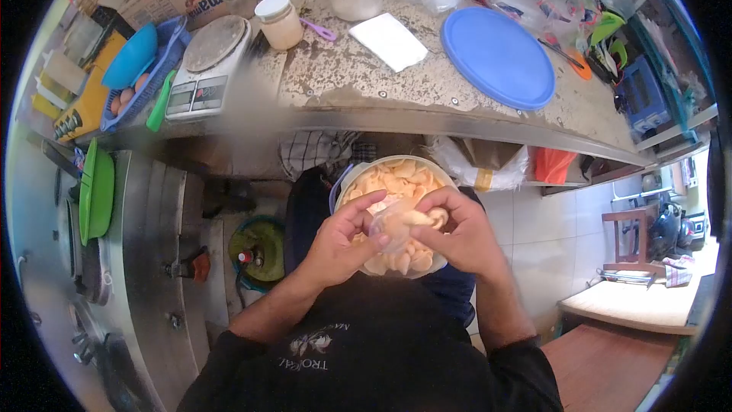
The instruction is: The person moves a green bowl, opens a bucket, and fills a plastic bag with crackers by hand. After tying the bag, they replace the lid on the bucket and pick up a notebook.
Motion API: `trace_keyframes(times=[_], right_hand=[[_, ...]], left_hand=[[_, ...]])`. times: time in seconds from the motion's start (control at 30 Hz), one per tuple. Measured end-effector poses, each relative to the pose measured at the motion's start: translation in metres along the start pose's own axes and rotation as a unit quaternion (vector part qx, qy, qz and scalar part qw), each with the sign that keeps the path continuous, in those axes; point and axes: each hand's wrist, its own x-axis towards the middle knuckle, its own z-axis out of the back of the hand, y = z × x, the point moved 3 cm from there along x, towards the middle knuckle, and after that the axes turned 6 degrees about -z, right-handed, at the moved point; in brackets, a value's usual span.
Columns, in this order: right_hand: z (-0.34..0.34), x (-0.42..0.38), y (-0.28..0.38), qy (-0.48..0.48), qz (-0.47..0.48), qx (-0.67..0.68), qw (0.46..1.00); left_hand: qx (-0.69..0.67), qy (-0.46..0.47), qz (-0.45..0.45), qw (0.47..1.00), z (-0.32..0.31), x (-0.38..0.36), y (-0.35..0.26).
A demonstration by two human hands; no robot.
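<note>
A round tub (351,174) sits between my legs, filled with pale orange crackers (396,175) that look curled and thin. Over it, my left hand (341,238) pinches a small clear plastic bag (387,230) between thumb and fingers. From the other side, my right hand (463,235) closes its thumb and fingers on a few curled crackers (428,218) at the bag's mouth. Some crackers appear to be inside the bag, though the thin plastic makes this hard to see. Both hands partly cover the tub's contents.
On the worktop ahead lie a blue round lid (499,57), a white packet (389,42), a purple spoon (319,30), a lidded jar (279,24) and a kitchen scale (207,69). A blue basket (145,80) holds eggs. A green gas cylinder (258,248) stands at lower left.
</note>
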Motion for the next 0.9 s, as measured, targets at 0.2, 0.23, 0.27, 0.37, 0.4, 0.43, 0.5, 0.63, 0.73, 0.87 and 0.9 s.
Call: trace_keyframes(times=[0.2,0.23,0.27,0.37,0.4,0.43,0.5,0.63,0.73,0.87,0.9], right_hand=[[-0.021,0.003,0.030,-0.016,0.063,-0.280,0.958],[-0.020,0.003,0.029,-0.023,0.064,-0.285,0.956],[-0.019,0.004,0.029,-0.031,0.066,-0.291,0.954],[-0.018,0.005,0.024,-0.016,0.061,-0.304,0.951],[-0.019,0.005,0.025,-0.017,0.061,-0.305,0.950],[-0.021,0.005,0.026,-0.009,0.061,-0.308,0.949],[-0.023,0.005,0.029,-0.001,0.062,-0.313,0.948],[-0.024,0.005,0.035,-0.009,0.077,-0.316,0.946],[-0.023,0.006,0.034,-0.004,0.097,-0.326,0.940],[-0.031,0.007,0.023,0.029,0.129,-0.390,0.911],[-0.032,0.007,0.024,0.028,0.130,-0.391,0.911]], left_hand=[[-0.002,0.006,-0.017,1.000,0.000,-0.002,-0.004],[0.002,0.006,-0.014,1.000,0.001,-0.003,-0.004],[0.005,0.007,-0.012,1.000,0.002,-0.003,-0.004],[0.001,0.005,-0.007,1.000,0.003,-0.004,-0.001],[0.000,0.006,-0.008,1.000,0.002,-0.005,-0.002],[0.015,0.009,-0.009,1.000,0.002,-0.005,-0.003],[0.029,0.011,-0.011,0.999,0.001,-0.005,-0.002],[0.043,0.013,-0.023,0.999,0.002,-0.005,-0.004],[0.046,0.009,-0.016,0.999,0.006,-0.005,-0.002],[0.032,-0.004,-0.014,0.999,0.001,-0.005,-0.005],[0.032,-0.003,-0.016,0.999,0.002,-0.005,-0.005]])
